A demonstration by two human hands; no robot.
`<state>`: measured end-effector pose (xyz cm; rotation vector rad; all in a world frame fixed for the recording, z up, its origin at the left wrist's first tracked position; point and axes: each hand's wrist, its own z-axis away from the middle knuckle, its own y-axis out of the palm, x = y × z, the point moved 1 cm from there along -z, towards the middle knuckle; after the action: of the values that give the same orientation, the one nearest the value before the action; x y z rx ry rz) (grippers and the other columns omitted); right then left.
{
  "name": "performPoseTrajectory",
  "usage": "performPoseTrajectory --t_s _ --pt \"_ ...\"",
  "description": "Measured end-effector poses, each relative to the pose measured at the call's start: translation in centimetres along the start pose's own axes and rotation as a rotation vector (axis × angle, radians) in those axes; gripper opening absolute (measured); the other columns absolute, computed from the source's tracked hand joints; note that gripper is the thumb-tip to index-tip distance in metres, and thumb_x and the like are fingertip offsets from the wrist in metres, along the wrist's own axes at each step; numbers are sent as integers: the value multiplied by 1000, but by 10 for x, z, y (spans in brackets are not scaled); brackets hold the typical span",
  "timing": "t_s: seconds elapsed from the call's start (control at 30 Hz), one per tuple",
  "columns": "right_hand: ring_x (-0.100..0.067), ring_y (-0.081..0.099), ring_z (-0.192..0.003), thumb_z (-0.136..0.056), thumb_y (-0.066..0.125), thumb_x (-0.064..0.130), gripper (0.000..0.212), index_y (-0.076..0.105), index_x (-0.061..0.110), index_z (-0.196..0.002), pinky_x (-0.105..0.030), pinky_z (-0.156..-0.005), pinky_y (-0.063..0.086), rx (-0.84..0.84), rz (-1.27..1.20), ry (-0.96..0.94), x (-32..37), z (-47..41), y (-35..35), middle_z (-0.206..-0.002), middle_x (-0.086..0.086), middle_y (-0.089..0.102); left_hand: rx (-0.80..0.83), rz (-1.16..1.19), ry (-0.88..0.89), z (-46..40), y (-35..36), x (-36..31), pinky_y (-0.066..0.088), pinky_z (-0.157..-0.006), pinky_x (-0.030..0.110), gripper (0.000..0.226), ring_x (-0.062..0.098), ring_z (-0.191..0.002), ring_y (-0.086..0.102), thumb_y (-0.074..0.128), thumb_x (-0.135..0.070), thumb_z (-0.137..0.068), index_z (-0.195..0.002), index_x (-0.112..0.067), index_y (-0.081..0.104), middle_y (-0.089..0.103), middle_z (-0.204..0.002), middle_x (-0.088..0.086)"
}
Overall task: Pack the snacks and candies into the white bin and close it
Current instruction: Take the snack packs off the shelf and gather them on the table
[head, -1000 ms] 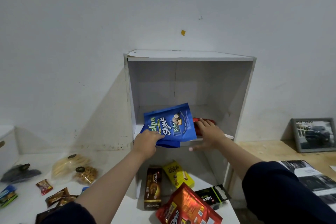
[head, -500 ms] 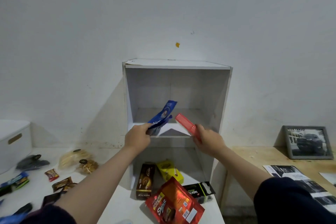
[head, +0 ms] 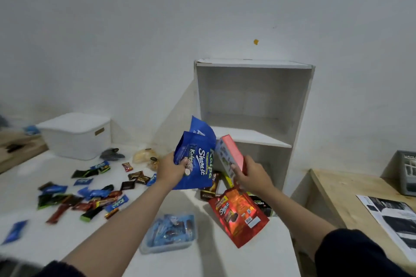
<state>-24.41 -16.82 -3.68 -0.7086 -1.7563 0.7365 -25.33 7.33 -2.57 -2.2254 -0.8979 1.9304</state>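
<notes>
Your left hand (head: 172,167) holds the blue Kalpa Share-it pouch (head: 198,157) by its lower left corner, fingers curled around the foil, so the bag stands up above the grip. Your right hand (head: 252,176) grips the pink box (head: 229,155) at its lower end, and the box leans up and to the left, close beside the pouch.

The white bin (head: 75,136) stands far to the left of both grips, at the back of the worktop (head: 33,238), and its lid looks to be on. So I think you must first free one hand to lift the lid. Put the box down near the bin, not on the loose candies (head: 90,195) that lie between.

Carry the pouch low and flat, because the thin foil can slip from a corner hold. The red Share-it pouch (head: 238,216) below your right grip and the clear tray of blue candies (head: 168,231) wait for later.
</notes>
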Motion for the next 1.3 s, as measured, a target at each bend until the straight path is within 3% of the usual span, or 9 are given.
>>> performPoseTrajectory --t_s 0.13,0.33,0.47,0.6,0.73,0.93,1.1,1.2,1.3 --pt "-21 68 -91 -89 46 58 49 50 19 -118 -40 -74 58 56 -142 11 27 10 42 -111 -2 67 -99 87 -157 15 -35 37 46 -74 33 15 30 -86 61 62 -12 -88 -101 -3 64 65 -90 11" --pt "-20 64 -89 -93 52 45 40 52 16 -120 -38 -74 55 195 -275 -39 106 20 131 -105 -3 65 -249 170 -334 40 -122 101 46 -74 34 10 29 -82 61 65 -13 -87 -94 -5 65 67 -87 15" --pt "-23 64 -93 -92 53 44 38 55 16 -117 -37 -81 53 314 -340 -71 175 24 204 -108 -7 67 -372 228 -426 59 -197 148 49 -78 34 11 28 -85 63 67 -11 -85 -95 -6 67 69 -90 14" --pt "-19 64 -93 -92 55 43 33 55 19 -115 -33 -78 54 478 -449 -81 266 36 280 -108 -3 65 -502 285 -504 83 -286 193 46 -74 32 10 25 -74 60 64 -6 -87 -79 -12 62 63 -72 2" --pt "-22 66 -96 -90 57 43 34 58 16 -110 -43 -86 54 592 -528 -130 353 49 354 -105 -4 67 -624 307 -552 106 -372 240 50 -76 36 3 28 -80 64 66 -6 -86 -88 -8 65 66 -77 7" --pt "-19 65 -93 -94 53 42 37 54 14 -116 -28 -74 52 774 -552 -134 456 82 446 -110 -5 65 -724 327 -608 142 -478 299 52 -74 42 8 38 -84 64 65 -1 -85 -90 6 65 67 -80 18" --pt "-20 67 -97 -91 53 49 49 45 22 -131 -40 -84 57 955 -521 -208 512 99 518 -120 -4 63 -881 338 -709 164 -529 339 52 -56 28 21 12 -54 65 62 0 -85 -66 -8 61 66 -49 -4" --pt "-21 66 -93 -89 57 47 37 45 22 -114 -43 -84 57 1052 -468 -208 540 101 565 -113 -6 63 -936 371 -788 172 -553 375 57 -76 48 13 31 -72 67 65 -4 -86 -73 -7 63 71 -74 15" --pt "-20 63 -90 -91 58 40 30 43 18 -105 -35 -77 56 1126 -389 -237 567 100 609 -101 -4 59 -957 383 -876 174 -573 416 57 -78 49 19 32 -68 65 61 -3 -88 -69 -2 64 69 -66 15"
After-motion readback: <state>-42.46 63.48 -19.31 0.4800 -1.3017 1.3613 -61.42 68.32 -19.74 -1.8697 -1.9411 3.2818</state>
